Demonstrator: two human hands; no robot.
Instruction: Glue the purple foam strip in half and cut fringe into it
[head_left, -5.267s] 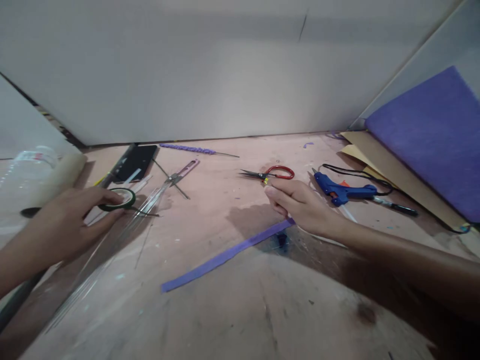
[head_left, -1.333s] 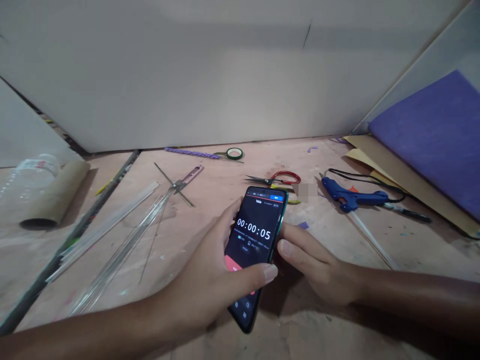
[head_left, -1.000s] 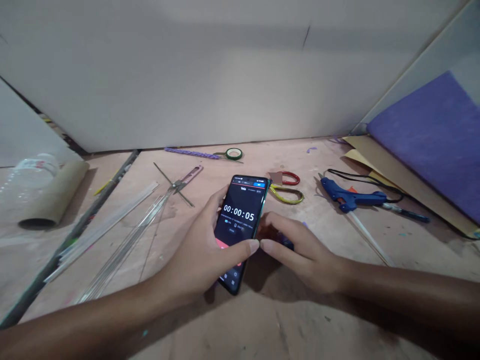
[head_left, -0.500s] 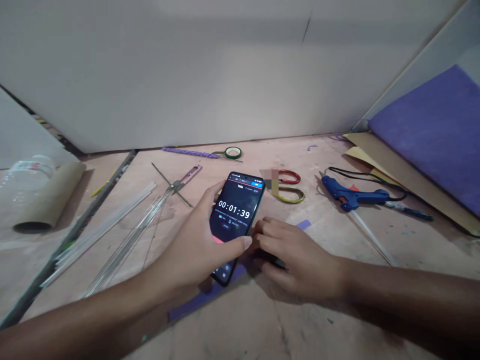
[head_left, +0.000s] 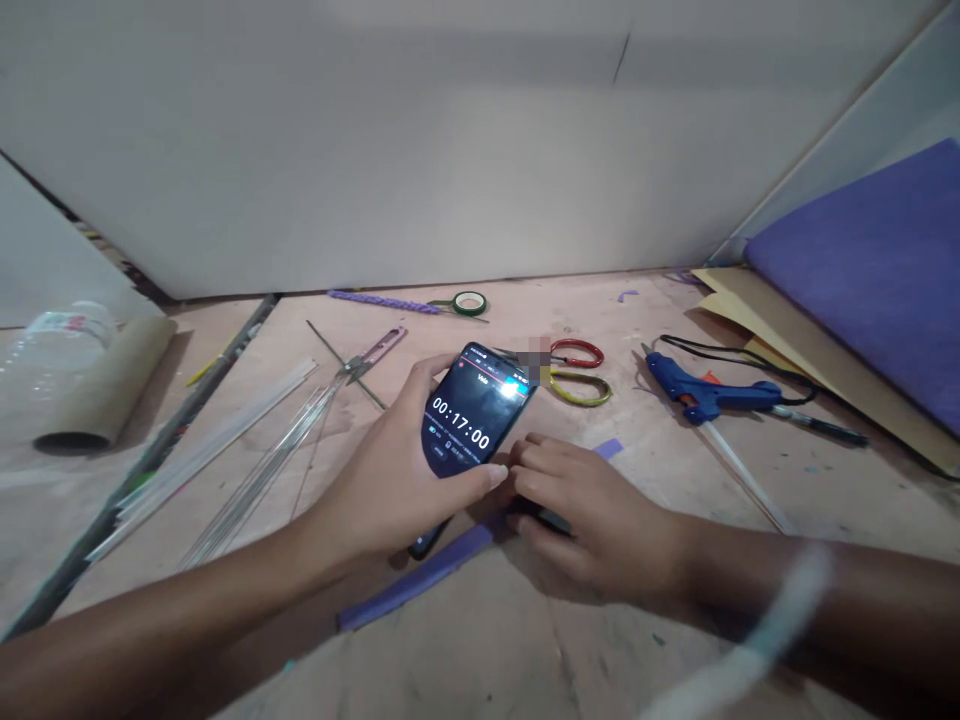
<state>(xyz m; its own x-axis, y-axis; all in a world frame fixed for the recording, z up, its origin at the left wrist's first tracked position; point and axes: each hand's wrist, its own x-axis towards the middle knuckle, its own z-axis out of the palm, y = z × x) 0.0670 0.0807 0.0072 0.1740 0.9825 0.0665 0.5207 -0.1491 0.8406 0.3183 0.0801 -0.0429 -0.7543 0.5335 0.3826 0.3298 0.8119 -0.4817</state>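
My left hand (head_left: 409,460) is wrapped round a smartphone (head_left: 471,415), thumb across its lower screen. The phone is tilted, its lit dark screen facing me and reading 00:17:00, with glare near the top. Just to the right, my right hand (head_left: 581,505) rests low over the table with fingers curled round a dark object (head_left: 551,518), mostly hidden. A purple strip (head_left: 420,585) lies flat beneath both hands. Beyond the phone are scissors (head_left: 581,388) with one red and one yellow-green handle loop, their blades partly blurred out.
On the left are clear thin sticks (head_left: 259,490), a box cutter (head_left: 375,352), a cardboard tube (head_left: 131,395) and a plastic bottle (head_left: 56,350). Green tape (head_left: 469,303) lies at the back. A blue glue gun (head_left: 709,392) and purple sheet (head_left: 870,270) are right. A blurred whitish streak (head_left: 757,640) crosses lower right.
The phone's display went from 00:01:39 to 00:17:00, and the phone has tilted slightly, bringing glare onto its screen. A blurred whitish streak has appeared at lower right. My right hand stays put.
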